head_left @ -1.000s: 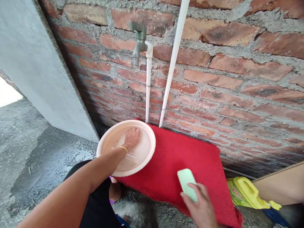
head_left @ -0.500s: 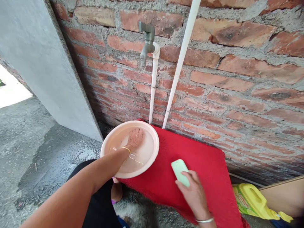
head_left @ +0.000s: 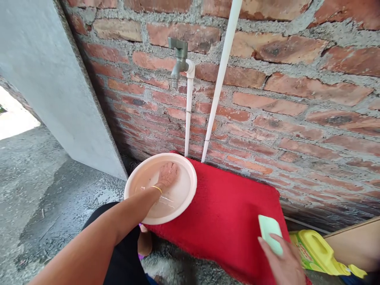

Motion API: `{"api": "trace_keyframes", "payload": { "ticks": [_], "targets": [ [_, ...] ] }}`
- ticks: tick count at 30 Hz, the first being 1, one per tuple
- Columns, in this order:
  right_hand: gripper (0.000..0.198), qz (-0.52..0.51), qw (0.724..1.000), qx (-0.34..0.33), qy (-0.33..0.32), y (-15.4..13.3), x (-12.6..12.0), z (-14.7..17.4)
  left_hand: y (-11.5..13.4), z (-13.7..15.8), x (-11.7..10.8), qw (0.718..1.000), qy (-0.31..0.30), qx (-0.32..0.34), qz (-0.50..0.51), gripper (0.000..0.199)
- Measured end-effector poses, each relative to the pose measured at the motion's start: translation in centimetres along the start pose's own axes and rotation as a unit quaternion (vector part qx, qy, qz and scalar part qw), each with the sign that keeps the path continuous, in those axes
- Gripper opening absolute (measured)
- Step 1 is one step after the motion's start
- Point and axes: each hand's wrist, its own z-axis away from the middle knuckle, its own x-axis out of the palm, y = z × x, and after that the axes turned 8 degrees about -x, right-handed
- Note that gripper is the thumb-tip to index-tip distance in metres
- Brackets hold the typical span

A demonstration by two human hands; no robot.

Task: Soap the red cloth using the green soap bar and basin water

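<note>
My left hand (head_left: 168,174) is in a pale pink basin (head_left: 193,190) of shallow, slightly cloudy water, palm down with its fingers laid out. A yellow bangle (head_left: 157,189) circles that wrist. Nothing shows in the hand, though its palm is hidden. Over the right part of the red cloth (head_left: 225,202), my right hand (head_left: 282,253) grips a mint-green bar of soap (head_left: 271,233) between thumb and fingers. The soap's upper end sticks out beyond the fingers.
A metal tap (head_left: 178,59) juts from the brick wall (head_left: 297,103) above the basin, with white pipes (head_left: 221,79) alongside. A yellow jug (head_left: 317,249) lies at the lower right. On the left, a grey slab (head_left: 80,87) leans by the wet concrete floor (head_left: 59,206).
My right hand has moved right and toward me over the red cloth, carrying the soap. My left hand stays in the basin. The view has shifted slightly.
</note>
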Motion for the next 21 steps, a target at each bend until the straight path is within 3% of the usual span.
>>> {"api": "trace_keyframes", "payload": {
  "ticks": [1, 3, 6, 10, 14, 18, 21],
  "targets": [
    [0.047, -0.037, 0.999, 0.001, -0.023, -2.4, 1.5, -0.1, 0.0, 0.0, -0.1, 1.0, 0.001, -0.001, 0.001, 0.033],
    [0.038, -0.116, 0.986, -0.083, -0.091, -7.3, 4.2, -0.2, 0.1, 0.1, -0.2, 1.0, 0.004, -0.003, 0.003, 0.032],
    [0.024, -0.138, 0.945, -0.216, -0.205, -13.6, 7.2, 0.4, 0.1, 0.1, -0.3, 1.0, 0.007, -0.005, 0.006, 0.03],
    [0.029, -0.113, 0.911, -0.28, -0.28, -17.1, 8.8, 0.4, 0.0, 0.0, -0.1, 1.0, 0.008, -0.004, 0.013, 0.029],
    [0.027, -0.117, 0.945, -0.208, -0.225, -13.5, 8.5, -1.8, -0.2, -0.1, 0.4, 1.0, 0.01, -0.001, 0.021, 0.031],
    [0.047, -0.081, 0.99, -0.04, -0.11, -5.1, 4.9, -4.0, -0.4, -0.2, 1.1, 1.0, 0.013, 0.003, 0.024, 0.03],
    [0.057, -0.018, 0.994, 0.088, -0.068, 1.8, 0.9, -3.9, -0.5, -0.3, 1.5, 1.0, 0.017, 0.005, 0.025, 0.029]
  ]
}}
